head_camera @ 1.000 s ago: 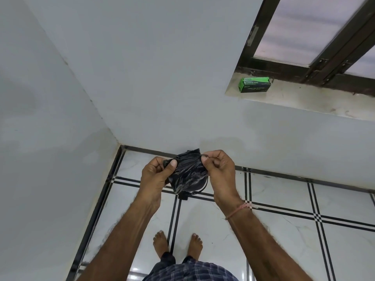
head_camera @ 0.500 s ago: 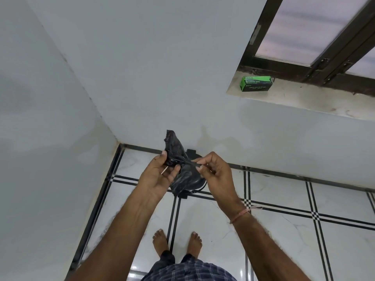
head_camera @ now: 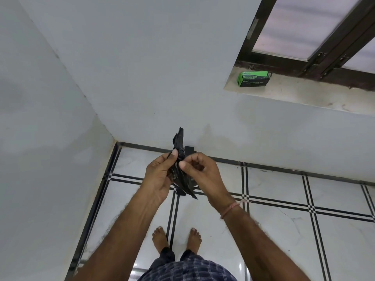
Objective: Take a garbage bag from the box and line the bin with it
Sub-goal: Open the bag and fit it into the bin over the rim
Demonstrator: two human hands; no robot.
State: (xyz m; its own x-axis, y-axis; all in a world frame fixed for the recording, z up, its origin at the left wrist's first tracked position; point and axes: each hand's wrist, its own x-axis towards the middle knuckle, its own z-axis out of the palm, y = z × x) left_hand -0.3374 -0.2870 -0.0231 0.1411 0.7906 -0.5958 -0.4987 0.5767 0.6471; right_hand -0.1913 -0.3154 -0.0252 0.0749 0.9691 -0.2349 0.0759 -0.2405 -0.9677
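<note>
A crumpled black garbage bag is pinched between both hands in front of me, one end sticking up, the other hanging down past my palms. My left hand grips it with thumb and fingers. My right hand pinches the same bag from the right, thumb against it. The green garbage bag box lies on the window sill at the upper right, well away from both hands. A small black part, perhaps the bin, shows behind the bag by the wall; most of it is hidden.
I stand barefoot on a white tiled floor with black lines, in a room corner. Grey walls close in at the left and ahead. A dark-framed window sits above the sill.
The bag was held spread between both hands, then gathered into a narrow bunch. My hands have come closer together, and one end of the bag now sticks up.
</note>
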